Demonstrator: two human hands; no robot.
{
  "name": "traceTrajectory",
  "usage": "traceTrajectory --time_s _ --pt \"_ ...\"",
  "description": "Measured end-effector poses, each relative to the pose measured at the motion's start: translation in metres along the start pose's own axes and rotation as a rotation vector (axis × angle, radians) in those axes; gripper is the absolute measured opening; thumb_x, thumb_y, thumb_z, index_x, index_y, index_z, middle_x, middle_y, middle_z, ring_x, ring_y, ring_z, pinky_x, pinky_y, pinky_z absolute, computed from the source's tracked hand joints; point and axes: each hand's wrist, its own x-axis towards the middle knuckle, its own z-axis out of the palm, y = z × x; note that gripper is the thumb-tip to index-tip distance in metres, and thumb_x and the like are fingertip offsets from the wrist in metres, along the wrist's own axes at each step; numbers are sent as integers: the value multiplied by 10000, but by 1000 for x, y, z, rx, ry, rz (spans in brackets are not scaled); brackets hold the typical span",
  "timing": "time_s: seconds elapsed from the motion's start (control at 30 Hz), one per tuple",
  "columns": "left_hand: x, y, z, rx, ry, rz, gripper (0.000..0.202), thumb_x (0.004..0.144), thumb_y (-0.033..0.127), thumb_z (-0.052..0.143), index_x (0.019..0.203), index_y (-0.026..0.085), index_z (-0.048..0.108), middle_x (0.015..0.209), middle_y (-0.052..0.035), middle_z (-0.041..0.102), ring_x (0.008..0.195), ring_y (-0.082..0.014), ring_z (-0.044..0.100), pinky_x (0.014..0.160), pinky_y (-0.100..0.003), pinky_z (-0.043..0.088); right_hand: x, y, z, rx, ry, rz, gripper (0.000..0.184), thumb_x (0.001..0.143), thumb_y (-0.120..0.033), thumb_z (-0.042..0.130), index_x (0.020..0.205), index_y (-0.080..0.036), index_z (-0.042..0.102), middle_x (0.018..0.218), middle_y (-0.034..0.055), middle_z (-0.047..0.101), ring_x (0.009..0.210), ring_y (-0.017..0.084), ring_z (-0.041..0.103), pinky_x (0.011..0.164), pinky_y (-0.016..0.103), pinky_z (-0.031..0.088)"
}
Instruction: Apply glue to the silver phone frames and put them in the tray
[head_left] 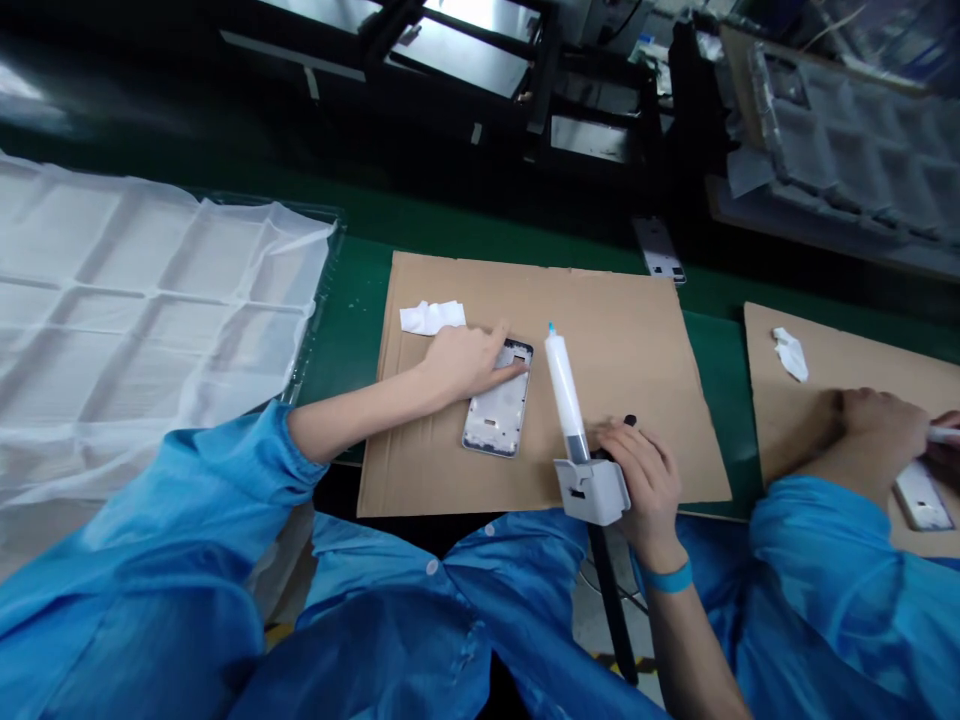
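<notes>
No brand, label or writing can be read on anything here. The green worktop (pixel 352 300) has a flat matte surface, and on its left side lies a large white cloth (pixel 135 310), thin and creased into a grid of fold lines. In the middle rests a brown cardboard sheet (pixel 645 330), rectangular and smooth, with a crumpled white wipe (pixel 431 317) near its far left corner. To the right sits a second cardboard sheet (pixel 810 400) with another small wipe (pixel 790 353), where a co-worker's hand (pixel 881 425) in a blue sleeve bears on a pale flat part (pixel 922 497). On the middle sheet lies a phone frame (pixel 499 412), a slim rounded rectangle of grey metal or plastic with cut-outs near its top edge. The left hand (pixel 465 360) reaches out from a shiny blue gown sleeve, palm down, its fingers (pixel 510 370) spread flat and pressing on the frame's upper left corner. The right hand (pixel 649 480), wearing a blue wristband (pixel 667 578), is curled around the dark base of a dispensing syringe (pixel 566 390), a white tube with a small blue tip pointing away and a grey block-shaped clamp at its near end; the grip appears closed, though the fingers are partly hidden. The syringe lies just right of the frame, apart from it.
</notes>
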Motion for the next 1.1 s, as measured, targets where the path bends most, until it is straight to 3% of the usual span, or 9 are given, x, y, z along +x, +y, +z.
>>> traceTrajectory --time_s 0.23,0.4,0.57,0.83,1.03,1.1 --pt "-6 -17 15 -89 103 -39 799 1185 801 497 1544 113 685 1078 -218 858 948 -397 818 750 -407 458 -3 -5 -18 19 -169 -36 407 1135 -187 537 1493 -190 729 1489 120 794 1462 248 754 1365 437 486" --pt "-5 -21 27 -152 179 -28 654 1194 672 481 1459 127 726 1117 -211 858 967 -378 804 755 -411 467 -8 -10 -24 50 -195 2 405 1125 -144 554 1477 -213 741 1512 108 787 1473 246 750 1324 452 533" --pt "-5 -25 28 -189 209 4 532 1208 561 467 1408 146 733 1157 -192 860 983 -348 797 752 -399 447 -10 -14 -25 56 -180 10 402 1135 -177 578 1505 -236 725 1473 97 803 1445 265 766 1248 479 579" --pt "-8 -24 20 -185 186 38 563 1237 544 420 1291 137 806 1152 -189 864 950 -329 781 765 -402 446 -12 -13 -21 45 -152 13 386 1119 -168 588 1460 -238 756 1457 91 811 1409 266 787 1220 459 602" --pt "-23 -22 13 -131 143 54 541 1168 344 392 973 165 863 897 -180 810 807 -323 730 754 -439 468 -12 -14 -20 81 -82 45 379 1121 -147 604 1461 -222 755 1400 110 824 1408 286 793 1241 503 632" --pt "-30 -18 9 -93 124 62 455 1114 299 450 952 161 852 876 -175 794 833 -335 739 794 -462 503 -12 -13 -21 113 -19 91 340 1129 -163 620 1432 -213 766 1370 113 831 1379 298 807 1206 527 671"
